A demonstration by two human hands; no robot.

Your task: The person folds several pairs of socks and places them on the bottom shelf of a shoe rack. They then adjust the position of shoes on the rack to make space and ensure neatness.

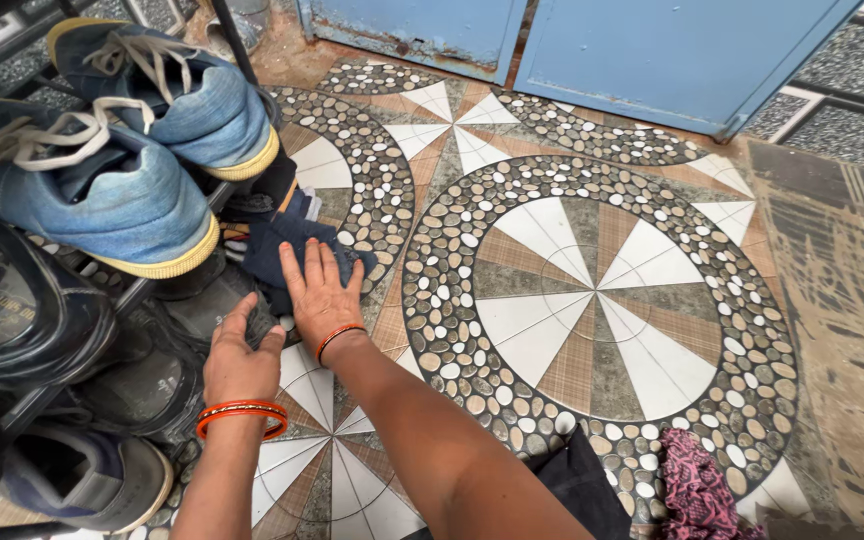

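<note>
left hand (240, 362), lower left: fingers loosely curled on a dark shoe (214, 305), thumb out | right hand (320, 296), just beyond: flat, fingers spread, pressing dark blue cloth (287, 247) on patterned tile floor (592, 290) | blue sneakers (122, 130), upper left

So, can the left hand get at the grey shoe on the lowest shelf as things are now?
Probably yes. The left hand rests on a dark shoe just above the grey shoe, whose open side faces out of the rack with nothing in front of it.
</note>
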